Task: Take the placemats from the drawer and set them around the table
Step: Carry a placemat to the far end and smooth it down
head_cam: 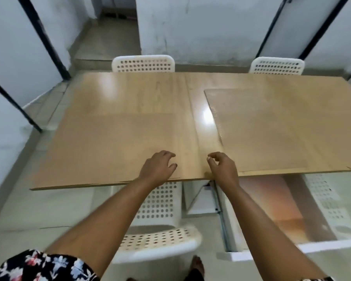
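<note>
Two thin, tan, nearly see-through rectangular placemats already lie flat on the pale wooden surface [130, 94]: one placemat on the right half [272, 126], another at the near left [120, 138]. Both hands hover at the near edge, the left hand [157, 167] over the left mat's corner and the right hand [223, 167] beside it, fingers loosely curled and holding nothing. Judging by this, laying is under way; next comes fetching further mats for the white perforated plastic chairs [143, 63] opposite.

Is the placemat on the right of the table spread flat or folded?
Spread flat: the right placemat lies in one layer on the table, its straight edges and corners showing.
</note>
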